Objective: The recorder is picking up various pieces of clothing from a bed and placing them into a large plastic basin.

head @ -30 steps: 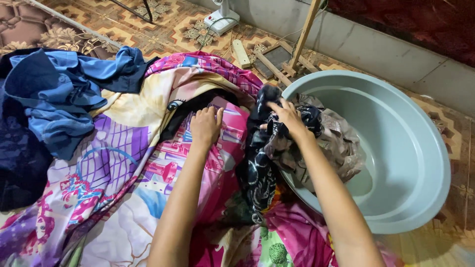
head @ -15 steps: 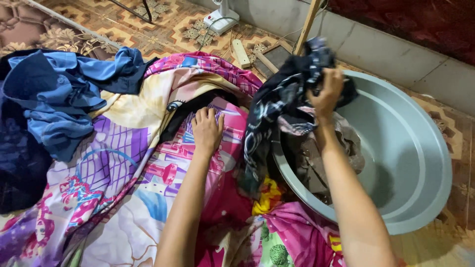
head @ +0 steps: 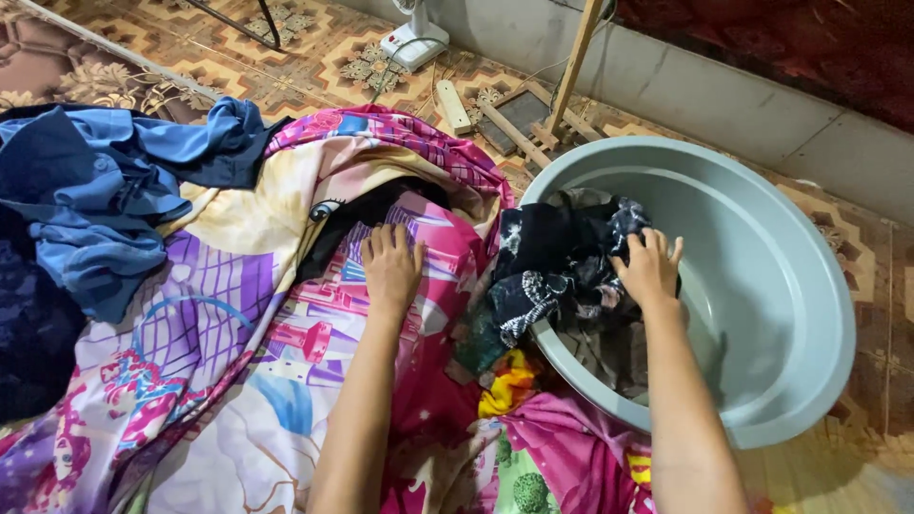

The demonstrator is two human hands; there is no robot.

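My right hand [head: 649,269] grips a black-and-white patterned garment [head: 552,266] that hangs over the near-left rim of a large grey plastic basin [head: 762,286]. Part of the garment lies inside the basin on other crumpled cloth. My left hand [head: 390,266] rests flat, fingers together, on a bright pink and purple cartoon-print sheet [head: 219,381] spread on the floor to the basin's left. A black piece of cloth [head: 352,224] lies just beyond that hand.
A heap of blue and navy clothes [head: 95,209] lies at the left on the sheet. Beyond are a patterned tile floor [head: 314,57], a white fan base [head: 414,43], a wooden frame with an upright stick [head: 571,67], and a grey wall step [head: 743,105].
My right hand had lifted the patterned garment high above the basin's rim; it has now come down into the basin with it. The left hand has stayed on the sheet.
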